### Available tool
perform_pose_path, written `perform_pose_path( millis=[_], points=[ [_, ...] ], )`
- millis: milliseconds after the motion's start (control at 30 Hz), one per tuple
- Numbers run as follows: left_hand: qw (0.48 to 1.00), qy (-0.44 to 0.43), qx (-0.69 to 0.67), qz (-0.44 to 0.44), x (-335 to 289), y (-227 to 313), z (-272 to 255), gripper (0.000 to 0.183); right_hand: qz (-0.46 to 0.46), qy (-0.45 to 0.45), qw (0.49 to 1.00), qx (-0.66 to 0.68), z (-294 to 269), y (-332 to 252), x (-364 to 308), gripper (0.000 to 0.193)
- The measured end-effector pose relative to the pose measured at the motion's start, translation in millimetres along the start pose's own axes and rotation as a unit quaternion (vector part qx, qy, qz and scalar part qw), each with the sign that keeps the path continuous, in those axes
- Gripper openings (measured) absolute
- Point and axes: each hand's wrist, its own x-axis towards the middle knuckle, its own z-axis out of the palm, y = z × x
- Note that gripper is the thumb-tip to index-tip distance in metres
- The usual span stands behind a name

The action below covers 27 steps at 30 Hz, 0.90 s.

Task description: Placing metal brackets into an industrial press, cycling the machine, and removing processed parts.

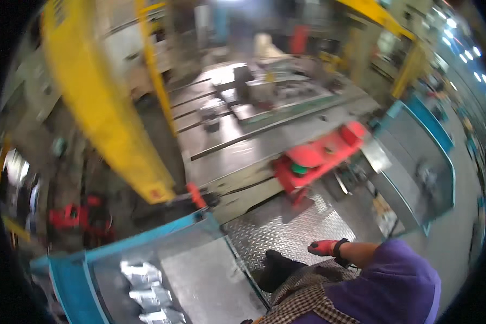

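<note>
My right hand (pixel 323 248), in a red glove with a black band at the wrist, hangs above the diamond-plate floor (pixel 278 224). Its fingers are foreshortened and blurred, so their pose is unclear, and no held thing shows. The nearest thing beyond it is a red two-button control stand (pixel 321 154), with a green part under one of its round covers; the hand is apart from it. My left hand is out of sight. At lower left, several silvery metal parts (pixel 150 296) lie in a row in a blue-edged tray table (pixel 213 281).
Ahead stands a press machine with a slotted metal bed (pixel 232 148) and a tall yellow guard post (pixel 100 102) on its left. A blue-rimmed bin (pixel 410 151) is at the right, holding a blurred grey object. My dark shoe (pixel 281 267) is on the plate floor.
</note>
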Motion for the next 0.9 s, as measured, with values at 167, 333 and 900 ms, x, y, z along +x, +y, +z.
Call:
perform_pose_path(
  millis=[167,333,900],
  points=[
    [0.994,-0.011,0.064,0.086,89.8,176.0,-73.1,0.076,0.15,0.033,0.976,0.156,31.0,59.6,-51.0,0.056],
    [0.976,-0.085,0.137,0.144,117.1,310.3,-34.6,0.066,0.164,0.096,0.937,0.295,74.5,138.2,-124.4,0.061],
    [0.907,-0.326,0.186,0.193,125.0,525.8,299.8,0.035,0.283,0.4,0.536,0.687,180.3,419.5,-298.7,0.054]
  ],
)
